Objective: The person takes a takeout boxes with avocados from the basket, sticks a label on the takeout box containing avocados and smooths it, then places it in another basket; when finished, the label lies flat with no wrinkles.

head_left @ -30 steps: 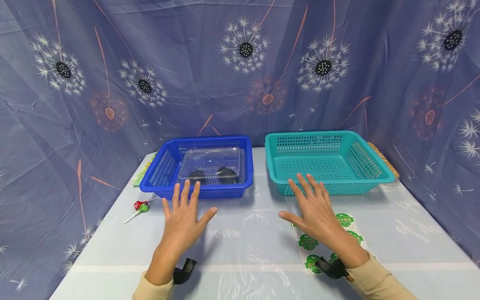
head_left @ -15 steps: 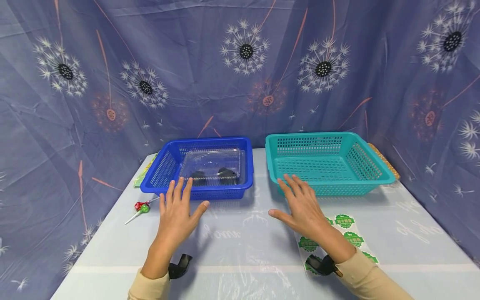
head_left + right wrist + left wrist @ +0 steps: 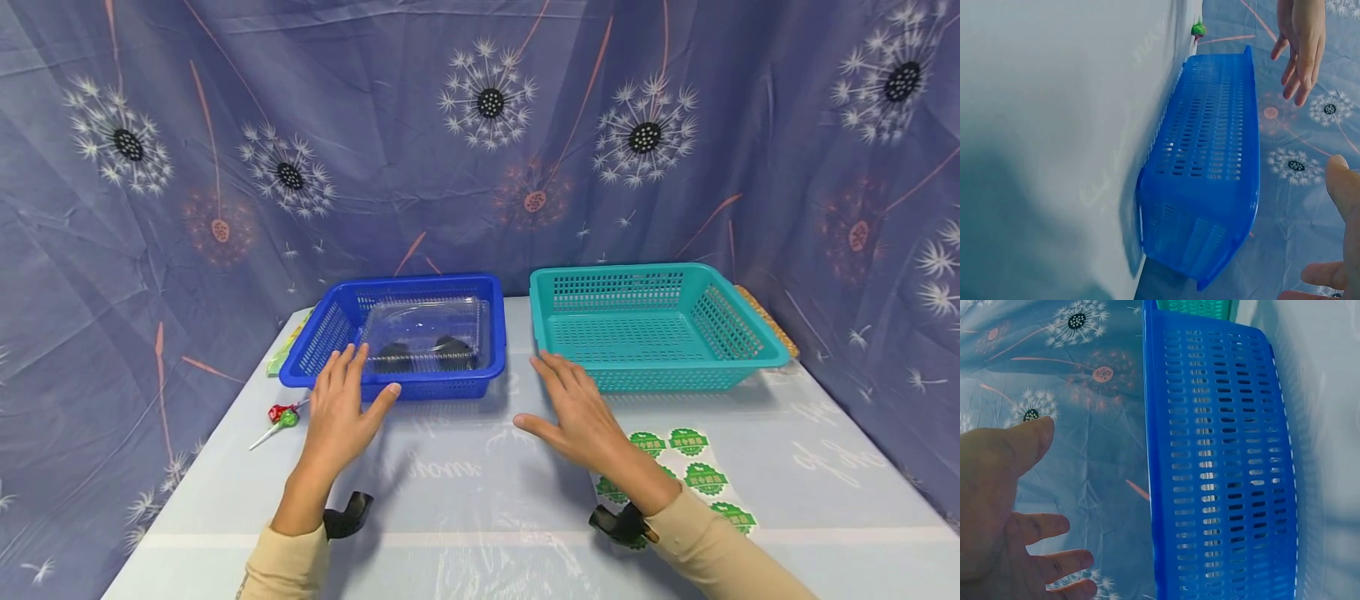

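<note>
Fingers spread and holding nothing, my left hand (image 3: 337, 421) hovers before the blue basket (image 3: 442, 388); its fingertips overlap the front rim in the head view. A clear plastic clamshell box (image 3: 423, 321) with dark shapes showing through it lies in that basket. My right hand (image 3: 581, 421) is also free, fingers extended, in front of the left end of the teal basket (image 3: 667, 367). A sheet of green round stickers (image 3: 703, 478) lies partly hidden under the right forearm. In the left wrist view the blue basket's slotted wall (image 3: 1229, 456) stands beside the hand.
Left of the left hand lie a red lollipop (image 3: 277, 412) and a green lollipop (image 3: 288, 418). A green-yellow packet (image 3: 288, 343) shows behind the blue basket's left side, and a tan patterned item (image 3: 767, 318) behind the teal basket. A dandelion-print curtain (image 3: 405, 108) closes the back.
Both hands have drifted left, the right one farther, uncovering more of the sticker sheet's right side. The baskets, clamshell box and lollipops stay where they were.
</note>
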`<action>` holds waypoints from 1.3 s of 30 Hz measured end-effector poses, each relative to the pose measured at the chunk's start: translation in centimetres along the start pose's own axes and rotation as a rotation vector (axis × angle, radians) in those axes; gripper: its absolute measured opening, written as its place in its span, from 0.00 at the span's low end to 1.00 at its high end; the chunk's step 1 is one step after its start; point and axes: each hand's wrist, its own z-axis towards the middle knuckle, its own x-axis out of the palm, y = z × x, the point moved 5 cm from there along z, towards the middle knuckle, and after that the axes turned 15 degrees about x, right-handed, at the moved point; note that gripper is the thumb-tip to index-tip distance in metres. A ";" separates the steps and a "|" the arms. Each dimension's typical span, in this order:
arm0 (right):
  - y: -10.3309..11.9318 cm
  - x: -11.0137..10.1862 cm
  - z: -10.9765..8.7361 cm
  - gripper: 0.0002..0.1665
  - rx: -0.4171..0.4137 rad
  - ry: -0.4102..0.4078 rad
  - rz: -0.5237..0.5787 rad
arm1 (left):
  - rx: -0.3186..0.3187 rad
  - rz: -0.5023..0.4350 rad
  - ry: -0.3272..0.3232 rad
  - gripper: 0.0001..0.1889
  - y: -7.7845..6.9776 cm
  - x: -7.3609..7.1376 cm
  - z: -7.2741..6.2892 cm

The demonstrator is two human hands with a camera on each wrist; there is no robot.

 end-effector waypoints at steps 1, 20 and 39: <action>0.1 0.1 0.1 0.49 0.002 0.005 0.008 | 0.002 -0.006 -0.007 0.40 0.2 -0.1 0.2; 2.0 2.3 1.8 0.45 0.007 0.046 0.152 | 0.009 -0.156 -0.081 0.37 4.0 -0.8 2.3; 1.7 4.4 3.5 0.46 0.192 0.177 0.271 | -0.059 -0.199 0.049 0.40 7.8 -1.3 4.2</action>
